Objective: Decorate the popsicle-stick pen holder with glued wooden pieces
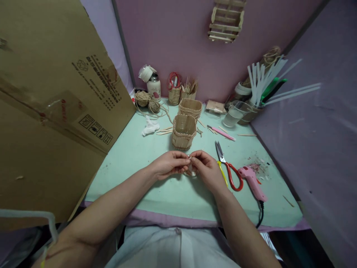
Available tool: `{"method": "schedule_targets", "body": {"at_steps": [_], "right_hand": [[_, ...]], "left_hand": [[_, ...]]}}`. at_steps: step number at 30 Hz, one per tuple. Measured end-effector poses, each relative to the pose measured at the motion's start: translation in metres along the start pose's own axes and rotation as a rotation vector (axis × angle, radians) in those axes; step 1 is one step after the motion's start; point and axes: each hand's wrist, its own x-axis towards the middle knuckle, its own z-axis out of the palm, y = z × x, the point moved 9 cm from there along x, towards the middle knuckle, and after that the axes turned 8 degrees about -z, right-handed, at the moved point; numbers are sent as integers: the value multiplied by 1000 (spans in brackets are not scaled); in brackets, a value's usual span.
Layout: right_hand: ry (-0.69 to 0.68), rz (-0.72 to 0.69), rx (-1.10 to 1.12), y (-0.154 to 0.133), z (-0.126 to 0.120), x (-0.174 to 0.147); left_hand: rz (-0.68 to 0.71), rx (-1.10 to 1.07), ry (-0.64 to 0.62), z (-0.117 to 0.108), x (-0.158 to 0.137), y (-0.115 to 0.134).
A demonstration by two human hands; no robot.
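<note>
My left hand (173, 163) and my right hand (206, 168) meet over the front middle of the table, fingertips pinched together. Between them is something small and pale, too small to name. Below the fingers, partly hidden, lies a small round thing with a clear rim (191, 174). Just beyond my hands stands a square basket of wooden sticks with a braided rim (184, 139), and a second such basket (190, 107) is behind it. To the right of my right hand lie scissors with red and yellow handles (229, 172) and a pink glue gun (254, 183).
Along the back are twine balls (142, 98), a white bottle (154, 87) and stick holders (174, 96). A plastic cup (234, 114) and glue sticks (260, 82) stand back right. A pink pen-like tool (221, 133) lies nearer. A large cardboard box (55, 111) borders the left.
</note>
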Motion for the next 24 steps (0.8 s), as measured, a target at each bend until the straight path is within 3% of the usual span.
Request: {"method": "schedule_targets", "body": {"at_steps": [10,16,24], "right_hand": [[49,91,162,6,5,1],[-63,200,275,7,19,0],[21,172,140,7,11,1]], "left_hand": [[-3,-10,53,-6,3,-2],[45,67,18,-2,5,-2],[137,107,125,-3,5,3]]}}
